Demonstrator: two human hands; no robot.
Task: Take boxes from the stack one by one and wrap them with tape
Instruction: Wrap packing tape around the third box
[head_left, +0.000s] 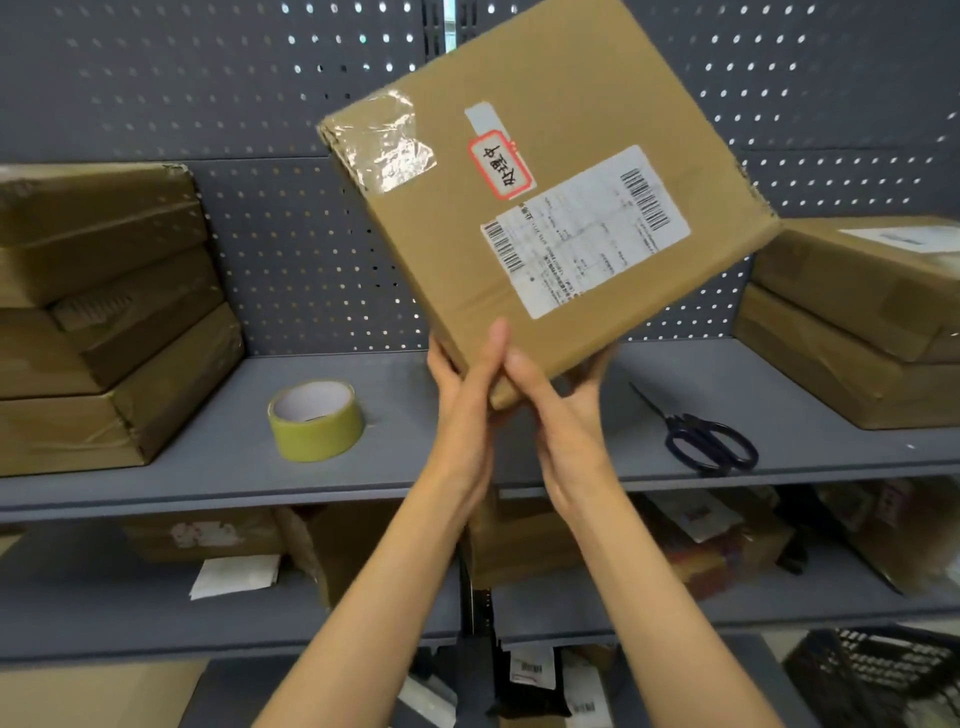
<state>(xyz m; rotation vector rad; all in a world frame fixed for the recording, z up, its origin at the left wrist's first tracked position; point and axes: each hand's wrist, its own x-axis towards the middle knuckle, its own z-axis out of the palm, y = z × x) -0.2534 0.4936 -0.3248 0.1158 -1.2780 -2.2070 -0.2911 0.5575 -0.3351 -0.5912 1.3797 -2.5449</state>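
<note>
A flat cardboard box (545, 171) with a white shipping label and a red-framed sticker hangs tilted in the air above the grey shelf (208, 467). Both hands hold it at its lowest corner. My left hand (467, 395) grips the corner from the left, thumb on the front face. My right hand (561, 405) grips it from the right, fingers behind the box. A roll of yellowish tape (317, 421) lies on the shelf left of my hands. Clear tape covers the box's upper left corner.
Black scissors (706, 436) lie on the shelf to the right. A stack of taped boxes (104, 322) sits at the left, another stack of boxes (852, 332) at the right. A pegboard wall stands behind. Lower shelves hold assorted parcels.
</note>
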